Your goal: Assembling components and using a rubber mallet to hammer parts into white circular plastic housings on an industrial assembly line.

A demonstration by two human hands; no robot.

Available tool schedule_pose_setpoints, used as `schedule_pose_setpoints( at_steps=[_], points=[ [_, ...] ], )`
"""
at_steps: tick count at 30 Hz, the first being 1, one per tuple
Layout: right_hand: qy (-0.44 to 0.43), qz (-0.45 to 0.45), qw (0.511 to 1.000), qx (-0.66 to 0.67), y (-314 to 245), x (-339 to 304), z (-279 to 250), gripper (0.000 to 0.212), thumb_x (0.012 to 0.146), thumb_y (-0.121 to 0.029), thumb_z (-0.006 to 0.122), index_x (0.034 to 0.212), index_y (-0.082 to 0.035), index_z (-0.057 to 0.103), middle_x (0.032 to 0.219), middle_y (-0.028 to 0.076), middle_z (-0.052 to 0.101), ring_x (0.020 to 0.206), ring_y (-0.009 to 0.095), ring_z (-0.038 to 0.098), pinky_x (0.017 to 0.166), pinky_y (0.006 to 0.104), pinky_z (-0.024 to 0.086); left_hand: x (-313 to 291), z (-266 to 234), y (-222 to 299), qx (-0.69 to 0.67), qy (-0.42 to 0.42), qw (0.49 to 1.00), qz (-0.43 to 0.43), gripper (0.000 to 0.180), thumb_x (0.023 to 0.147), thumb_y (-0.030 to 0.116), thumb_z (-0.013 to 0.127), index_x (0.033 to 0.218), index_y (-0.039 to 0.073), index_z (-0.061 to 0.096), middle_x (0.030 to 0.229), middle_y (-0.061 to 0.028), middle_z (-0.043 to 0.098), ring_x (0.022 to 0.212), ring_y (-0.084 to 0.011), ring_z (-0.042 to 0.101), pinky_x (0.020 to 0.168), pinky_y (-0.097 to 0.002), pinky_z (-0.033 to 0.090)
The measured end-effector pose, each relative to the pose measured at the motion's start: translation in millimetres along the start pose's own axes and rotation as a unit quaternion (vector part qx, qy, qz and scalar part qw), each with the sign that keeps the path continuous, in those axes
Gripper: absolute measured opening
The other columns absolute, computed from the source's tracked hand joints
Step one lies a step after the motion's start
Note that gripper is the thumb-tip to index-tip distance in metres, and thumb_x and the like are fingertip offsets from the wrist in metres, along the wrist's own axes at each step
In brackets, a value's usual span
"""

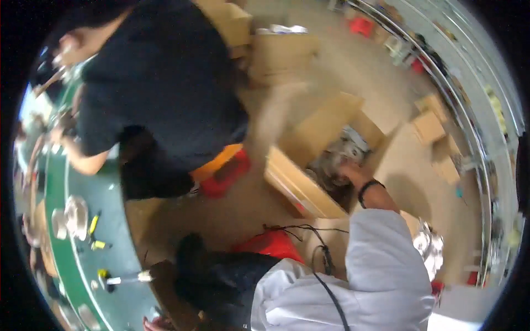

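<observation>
My right arm, in a light grey sleeve with a black band at the wrist, reaches down into an open cardboard box (306, 185) on the floor. My right hand (351, 170) is among greyish, shiny parts (346, 148) inside it; blur hides the fingertips and whether they grip anything. At the lower edge, beside the green workbench (124, 234), my left hand (157, 324) shows only in part, its fingers too cut off to read. A hammer-like tool with a yellow end (127, 277) lies on the bench near that hand.
A co-worker in a dark shirt (165, 83) is at the bench, beside a red and orange stool (223, 174). Another red stool (270, 245) and a black cable (331, 295) are near me. Clear pieces (76, 217) lie on the bench. More cartons (281, 55) stand behind.
</observation>
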State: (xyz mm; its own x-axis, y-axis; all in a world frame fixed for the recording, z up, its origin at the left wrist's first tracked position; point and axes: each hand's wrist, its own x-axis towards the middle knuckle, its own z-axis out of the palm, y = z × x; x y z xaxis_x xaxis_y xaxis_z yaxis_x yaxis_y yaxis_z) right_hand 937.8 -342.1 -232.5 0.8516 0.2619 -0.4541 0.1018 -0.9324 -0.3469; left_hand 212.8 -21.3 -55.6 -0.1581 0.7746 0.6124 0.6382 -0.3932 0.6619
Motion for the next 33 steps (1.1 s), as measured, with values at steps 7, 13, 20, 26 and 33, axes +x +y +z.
schedule_pose_setpoints(
  at_steps=[7,13,20,26,33],
  points=[
    [-0.263,-0.447,0.848,0.107,-188,-135,115,0.061,0.083,-0.044,0.059,0.131,-0.009,0.05,0.126,0.014,0.054,0.109,0.03,0.057,0.087,0.0424,0.05,13,-12,45,-0.068,-0.001,0.963,-0.259,0.022,0.095,0.018,0.051,0.099,0.0,0.062,0.069,-0.0056,0.064,0.064,-0.0115,0.057,0.06,-0.0286,0.048],
    [-0.291,-0.611,0.735,-0.044,-202,-138,92,0.055,0.082,-0.036,0.06,0.128,-0.008,0.051,0.12,0.013,0.057,0.104,0.029,0.059,0.083,0.0411,0.051,2,-39,30,-0.229,0.018,0.917,-0.326,0.02,0.098,0.011,0.046,0.11,-0.003,0.056,0.068,-0.006,0.062,0.056,-0.0075,0.052,0.053,-0.023,0.045],
    [-0.157,-0.661,0.723,-0.129,-110,-98,5,0.049,0.081,-0.027,0.062,0.125,-0.007,0.053,0.113,0.012,0.059,0.099,0.029,0.061,0.079,0.0396,0.052,-3,-34,30,-0.253,-0.003,0.916,-0.313,0.02,0.098,0.012,0.048,0.109,-0.003,0.056,0.068,-0.0053,0.061,0.058,-0.0074,0.053,0.054,-0.023,0.045],
    [-0.033,-0.654,0.738,-0.163,-24,-71,-45,0.045,0.081,-0.021,0.063,0.122,-0.007,0.054,0.108,0.011,0.061,0.095,0.029,0.063,0.076,0.0386,0.053,0,-37,33,-0.27,0.015,0.911,-0.311,0.02,0.099,0.012,0.046,0.11,-0.002,0.055,0.07,-0.0054,0.062,0.06,-0.0081,0.053,0.056,-0.0233,0.046],
    [0.035,-0.108,0.868,0.483,-14,-52,-91,0.053,0.084,-0.044,0.064,0.123,-0.009,0.056,0.117,0.01,0.061,0.104,0.025,0.06,0.081,0.0446,0.05,-6,-42,20,-0.391,0.037,0.883,-0.258,0.018,0.101,0.019,0.044,0.105,0.003,0.051,0.076,-0.0019,0.052,0.065,-0.0082,0.049,0.06,-0.0219,0.043]
  ],
)
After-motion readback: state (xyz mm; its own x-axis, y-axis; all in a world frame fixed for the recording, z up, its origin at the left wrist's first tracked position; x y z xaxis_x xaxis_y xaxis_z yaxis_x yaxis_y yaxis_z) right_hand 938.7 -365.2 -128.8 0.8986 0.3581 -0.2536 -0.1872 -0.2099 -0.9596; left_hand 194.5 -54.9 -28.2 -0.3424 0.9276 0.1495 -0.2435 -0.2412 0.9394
